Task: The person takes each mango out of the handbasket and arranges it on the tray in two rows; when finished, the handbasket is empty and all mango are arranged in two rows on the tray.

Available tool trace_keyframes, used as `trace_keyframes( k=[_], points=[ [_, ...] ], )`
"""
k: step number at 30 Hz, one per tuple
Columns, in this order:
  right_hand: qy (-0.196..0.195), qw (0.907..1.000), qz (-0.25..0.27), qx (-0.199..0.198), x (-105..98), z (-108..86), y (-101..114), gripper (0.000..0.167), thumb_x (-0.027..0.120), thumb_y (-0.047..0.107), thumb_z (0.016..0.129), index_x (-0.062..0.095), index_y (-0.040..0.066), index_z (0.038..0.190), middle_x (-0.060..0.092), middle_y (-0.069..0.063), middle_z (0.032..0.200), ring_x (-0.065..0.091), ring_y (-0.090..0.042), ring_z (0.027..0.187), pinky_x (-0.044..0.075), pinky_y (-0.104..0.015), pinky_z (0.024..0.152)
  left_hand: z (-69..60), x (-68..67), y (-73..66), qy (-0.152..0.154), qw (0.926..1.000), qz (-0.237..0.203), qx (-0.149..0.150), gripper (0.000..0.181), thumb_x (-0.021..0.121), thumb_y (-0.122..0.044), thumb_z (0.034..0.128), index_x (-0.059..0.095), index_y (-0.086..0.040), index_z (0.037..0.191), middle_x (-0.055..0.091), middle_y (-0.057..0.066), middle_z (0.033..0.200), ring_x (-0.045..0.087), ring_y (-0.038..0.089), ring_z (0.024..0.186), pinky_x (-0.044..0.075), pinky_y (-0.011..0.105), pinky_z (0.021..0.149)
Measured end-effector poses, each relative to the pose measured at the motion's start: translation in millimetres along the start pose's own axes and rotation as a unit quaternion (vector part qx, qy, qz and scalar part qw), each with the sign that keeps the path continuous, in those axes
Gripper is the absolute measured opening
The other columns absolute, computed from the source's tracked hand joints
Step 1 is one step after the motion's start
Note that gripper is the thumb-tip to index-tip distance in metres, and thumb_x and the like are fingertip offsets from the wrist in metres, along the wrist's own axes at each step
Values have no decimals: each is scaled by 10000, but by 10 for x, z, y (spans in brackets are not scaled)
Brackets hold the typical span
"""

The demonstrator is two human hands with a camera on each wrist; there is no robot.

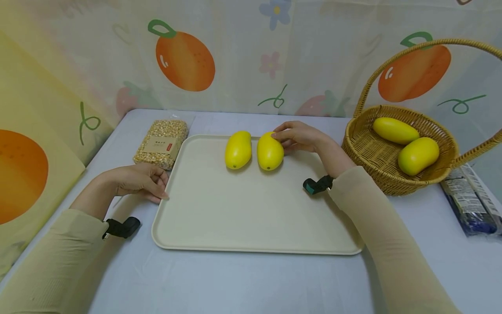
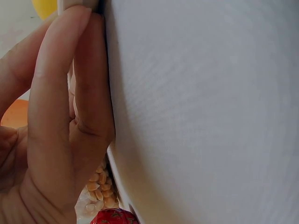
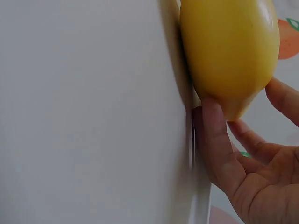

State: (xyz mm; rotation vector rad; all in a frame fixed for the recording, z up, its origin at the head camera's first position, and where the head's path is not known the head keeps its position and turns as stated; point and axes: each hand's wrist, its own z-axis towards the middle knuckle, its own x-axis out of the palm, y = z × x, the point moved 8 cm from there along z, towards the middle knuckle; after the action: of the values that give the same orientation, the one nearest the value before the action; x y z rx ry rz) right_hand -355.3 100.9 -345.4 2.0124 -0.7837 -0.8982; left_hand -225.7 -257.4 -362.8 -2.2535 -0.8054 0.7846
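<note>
On the beige tray point(image 1: 243, 213) two yellow mangoes lie side by side near its far edge. My left hand point(image 1: 139, 181) pinches the tray's left rim between thumb and fingers; the left wrist view shows the fingers point(image 2: 51, 93) close up against that edge. My right hand point(image 1: 301, 137) holds the right-hand mango point(image 1: 270, 151) by its far right side. In the right wrist view the thumb and fingertips point(image 3: 213, 114) touch the narrow end of the mango point(image 3: 229, 51). The other mango point(image 1: 238, 150) lies just left of it, apart from both hands.
A woven basket point(image 1: 376, 170) with a tall handle stands at the right, with two more mangoes point(image 1: 418, 155) inside. Behind the left hand lies a clear bag of corn kernels point(image 1: 161, 140). A dark plastic package point(image 1: 472, 205) sits at the right edge. A patterned cloth hangs behind the table.
</note>
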Motion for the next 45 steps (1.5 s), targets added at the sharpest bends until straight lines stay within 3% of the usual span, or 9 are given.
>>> trace_keyframes(
  k=[8, 13, 20, 27, 34, 41, 45],
  points=[
    [-53, 9996, -277, -74, -20, -60, 26, 484, 524, 332, 1019, 433, 54, 1404, 526, -132, 1326, 578, -205, 1016, 521, -421, 1079, -4, -1, -9, -13, 10000, 22, 5, 365, 764, -35, 813, 482, 29, 1035, 524, -7, 805, 626, 96, 744, 629, 233, 739],
    [-131, 9988, -441, -192, -72, -164, 104, 448, 518, 295, 1024, 442, 38, 1383, 529, -151, 1322, 605, -227, 1053, 566, -389, 1020, -1, -9, -1, -28, 10000, 70, -4, 371, 767, -47, 816, 483, 29, 1043, 526, -8, 808, 626, 96, 743, 627, 229, 733],
    [-312, 9970, -475, -517, -244, -357, 267, 460, 475, 278, 1043, 410, 37, 1430, 455, -191, 1429, 543, -348, 1268, 562, -367, 1027, 4, -17, 20, -25, 10000, 56, -29, 354, 766, -50, 819, 491, 21, 1031, 530, -10, 804, 625, 95, 739, 626, 227, 728],
    [-492, 9918, -646, -983, -475, -664, 470, 470, 475, 336, 1036, 409, 66, 1416, 518, -81, 1297, 584, -230, 1163, 574, -289, 985, -4, -8, -6, -30, 10000, 75, -38, 356, 763, -48, 820, 486, 24, 1031, 531, -9, 804, 625, 93, 738, 624, 221, 724],
    [-842, 9857, -435, -1396, -781, -985, 561, 426, 525, 347, 1014, 453, 114, 1363, 578, 45, 1207, 626, -101, 1046, 591, -178, 869, -7, -9, -23, -42, 9999, 93, -37, 363, 763, -47, 818, 483, 29, 1035, 533, -6, 804, 629, 94, 738, 624, 220, 724],
    [-1201, 9794, 172, -1614, -1131, -1239, 525, 357, 575, 304, 988, 515, 143, 1301, 609, 53, 1169, 651, -93, 1010, 594, -159, 827, -4, -2, -13, -16, 10000, 37, -32, 347, 761, -39, 818, 485, 22, 1019, 530, -10, 797, 626, 91, 731, 624, 221, 722],
    [-1469, 9759, 165, -1604, -1336, -1338, 456, 346, 588, 300, 980, 526, 158, 1290, 606, 53, 1157, 652, -72, 997, 594, -140, 797, -3, 0, -16, -14, 10000, 48, -19, 343, 763, -41, 816, 489, 20, 1012, 531, -11, 794, 627, 90, 730, 624, 221, 719]
  ],
)
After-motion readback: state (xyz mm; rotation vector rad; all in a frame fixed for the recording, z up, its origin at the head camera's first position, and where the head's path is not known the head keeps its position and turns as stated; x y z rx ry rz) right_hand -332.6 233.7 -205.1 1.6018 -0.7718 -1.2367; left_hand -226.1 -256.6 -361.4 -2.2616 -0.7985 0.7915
